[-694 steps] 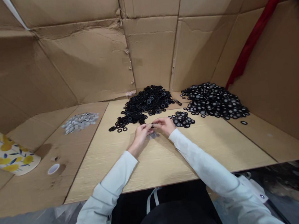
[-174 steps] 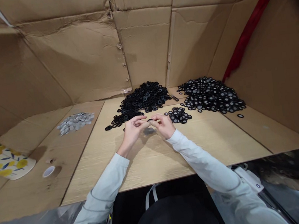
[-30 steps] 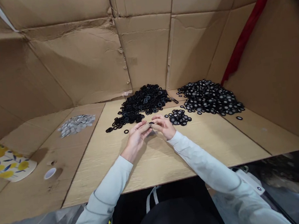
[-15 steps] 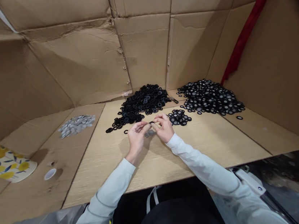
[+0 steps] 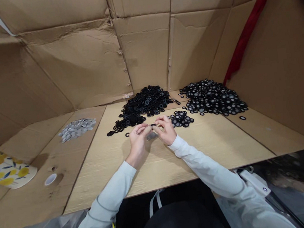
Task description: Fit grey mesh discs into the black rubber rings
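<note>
Over the middle of the pale board, my left hand (image 5: pixel 138 137) and my right hand (image 5: pixel 167 130) meet at the fingertips and pinch a small black ring (image 5: pixel 153 125) between them. Just below the fingers lie a few grey discs (image 5: pixel 151 135), partly hidden by the hands. Behind my hands is a big heap of black rings (image 5: pixel 150 101). A small pile of black rings with grey centres (image 5: pixel 180 119) sits right beside my right hand. Fingertip detail is too small to make out.
A larger heap of ringed discs (image 5: pixel 213 97) is at the back right, loose grey discs (image 5: pixel 76 129) at the left. A tape roll (image 5: pixel 50 179) and a floral cylinder (image 5: pixel 6 167) stand far left. Cardboard walls (image 5: pixel 147 51) enclose the back. A small tool (image 5: pixel 176 101) lies between the heaps.
The view has shifted slightly. Both hands stay together with the ring between their fingertips, and little else differs.
</note>
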Demonstrator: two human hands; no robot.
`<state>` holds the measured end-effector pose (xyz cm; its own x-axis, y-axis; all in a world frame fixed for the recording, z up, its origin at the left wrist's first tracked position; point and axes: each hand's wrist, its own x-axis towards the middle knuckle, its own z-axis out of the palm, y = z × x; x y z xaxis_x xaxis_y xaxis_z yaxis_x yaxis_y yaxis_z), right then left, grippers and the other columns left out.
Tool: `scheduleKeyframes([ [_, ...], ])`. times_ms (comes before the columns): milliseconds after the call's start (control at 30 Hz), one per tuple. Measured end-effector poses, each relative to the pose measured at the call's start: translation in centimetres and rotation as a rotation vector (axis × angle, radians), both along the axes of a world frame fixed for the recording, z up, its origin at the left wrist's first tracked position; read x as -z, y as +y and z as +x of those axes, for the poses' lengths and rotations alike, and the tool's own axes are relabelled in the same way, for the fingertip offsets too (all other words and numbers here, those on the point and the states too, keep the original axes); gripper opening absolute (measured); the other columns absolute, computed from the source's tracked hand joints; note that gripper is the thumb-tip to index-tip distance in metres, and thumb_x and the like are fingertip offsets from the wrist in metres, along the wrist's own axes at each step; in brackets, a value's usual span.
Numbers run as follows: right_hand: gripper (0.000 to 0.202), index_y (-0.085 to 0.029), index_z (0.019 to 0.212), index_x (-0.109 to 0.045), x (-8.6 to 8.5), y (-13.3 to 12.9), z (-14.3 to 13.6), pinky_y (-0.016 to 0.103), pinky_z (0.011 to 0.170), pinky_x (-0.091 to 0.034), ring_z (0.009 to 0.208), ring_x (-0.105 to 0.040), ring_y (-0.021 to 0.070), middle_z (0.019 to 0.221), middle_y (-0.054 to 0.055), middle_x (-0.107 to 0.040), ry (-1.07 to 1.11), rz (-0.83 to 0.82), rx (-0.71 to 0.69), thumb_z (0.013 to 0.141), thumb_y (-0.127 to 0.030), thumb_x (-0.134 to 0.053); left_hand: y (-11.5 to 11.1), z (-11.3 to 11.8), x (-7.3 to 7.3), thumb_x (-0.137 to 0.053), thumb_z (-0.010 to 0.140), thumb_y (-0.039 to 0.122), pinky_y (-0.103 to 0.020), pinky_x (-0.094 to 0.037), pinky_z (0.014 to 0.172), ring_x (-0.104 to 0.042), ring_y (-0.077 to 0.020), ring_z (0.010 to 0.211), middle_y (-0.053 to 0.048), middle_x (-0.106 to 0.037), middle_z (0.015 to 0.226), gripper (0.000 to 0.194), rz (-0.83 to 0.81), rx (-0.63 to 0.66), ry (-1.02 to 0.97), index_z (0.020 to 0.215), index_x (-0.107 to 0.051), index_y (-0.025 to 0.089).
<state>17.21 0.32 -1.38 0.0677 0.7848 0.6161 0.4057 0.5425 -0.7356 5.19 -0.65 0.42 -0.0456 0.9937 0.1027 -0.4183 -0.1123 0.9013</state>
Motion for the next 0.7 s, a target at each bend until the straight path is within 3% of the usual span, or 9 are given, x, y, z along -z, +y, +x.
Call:
scheduleKeyframes([
  [100,0.008,-0.019,0.071,-0.060,0.15,0.24,0.19,0.033,0.071,-0.048,0.088,-0.050,0.0188,0.089,0.006,-0.047,0.026,-0.020,-0.046,0.072,-0.026,-0.055,0.15,-0.03,0.09,-0.075,0.053,0.013,-0.025,-0.047,0.068,-0.060,-0.0101,0.062,0.000,-0.063,0.067,0.022,-0.073,0.081,-0.072,0.069,-0.060,0.015],
  [267,0.010,-0.019,0.069,-0.060,0.39,0.30,-0.05,0.033,0.066,-0.048,0.088,-0.050,0.0203,0.089,0.006,-0.046,0.050,-0.071,0.047,0.070,-0.028,-0.056,0.01,-0.17,0.09,-0.075,0.051,0.010,-0.021,-0.044,0.064,-0.059,-0.0090,0.063,0.001,-0.062,0.067,0.021,0.037,-0.043,0.053,0.065,-0.061,0.016],
  [500,0.011,-0.019,0.070,-0.059,0.32,0.07,-0.02,0.033,0.071,-0.048,0.090,-0.049,0.0192,0.089,0.006,-0.045,0.054,-0.024,-0.010,0.072,-0.029,-0.054,0.03,0.03,0.17,-0.075,0.053,0.015,-0.022,-0.046,0.063,-0.059,-0.0096,0.060,0.001,-0.063,0.064,0.022,0.000,0.020,0.048,0.070,-0.061,0.015],
  [700,0.011,-0.019,0.068,-0.060,0.48,0.22,-0.11,0.034,0.070,-0.047,0.088,-0.049,0.0202,0.086,0.006,-0.046,0.024,-0.031,0.070,0.072,-0.028,-0.055,-0.70,-0.04,-0.42,-0.075,0.053,0.015,-0.022,-0.045,0.061,-0.057,-0.0098,0.058,0.002,-0.060,0.061,0.017,0.055,-0.008,0.135,0.063,-0.061,0.016],
])
